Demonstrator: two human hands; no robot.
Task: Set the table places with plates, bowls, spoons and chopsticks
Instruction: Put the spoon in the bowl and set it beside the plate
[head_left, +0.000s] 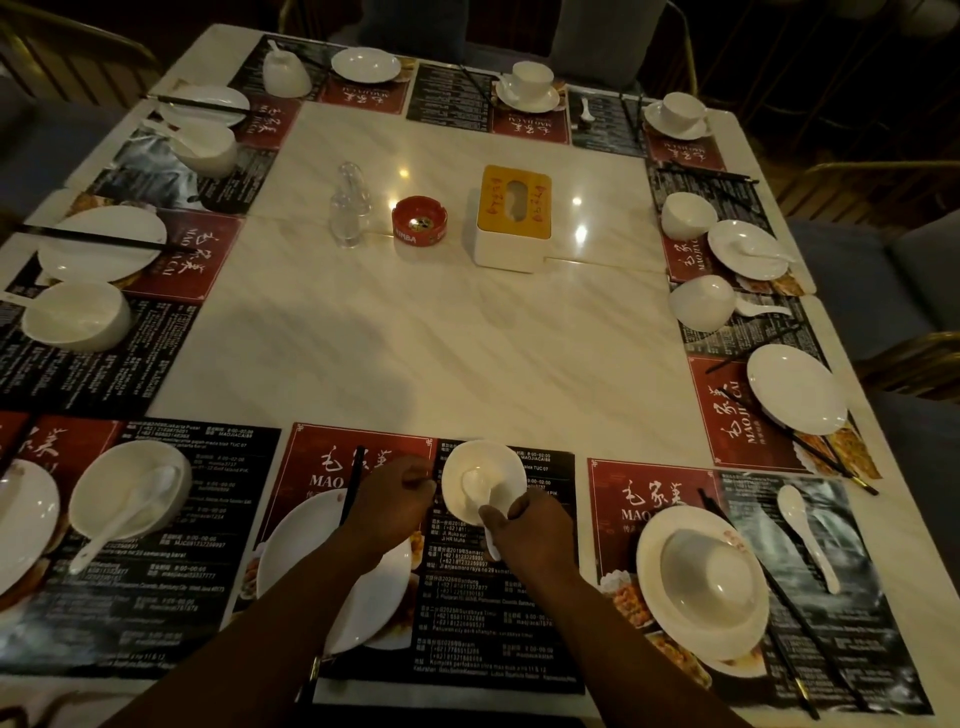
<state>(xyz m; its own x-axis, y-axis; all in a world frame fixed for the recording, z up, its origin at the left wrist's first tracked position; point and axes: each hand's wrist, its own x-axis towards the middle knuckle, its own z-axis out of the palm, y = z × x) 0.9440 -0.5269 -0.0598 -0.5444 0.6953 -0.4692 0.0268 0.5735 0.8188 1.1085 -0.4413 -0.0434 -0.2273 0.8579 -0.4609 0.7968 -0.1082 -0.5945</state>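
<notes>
A white bowl (480, 480) stands on the near middle placemat (519, 623) with a white spoon (478, 491) lying in it. My right hand (530, 525) grips the spoon's handle at the bowl's near rim. My left hand (395, 499) is curled into a fist just left of the bowl, above a white plate (379, 597); whether it touches the bowl I cannot tell. Black chopsticks (353, 480) lie across that plate, partly hidden by my left arm.
Place settings ring the table: a bowl with spoon (130, 499) at near left, an upturned bowl on a plate (701, 577) with a spoon (805, 535) at near right. At the centre stand a tissue box (511, 218), a red ashtray (418, 221) and a glass bottle (350, 208).
</notes>
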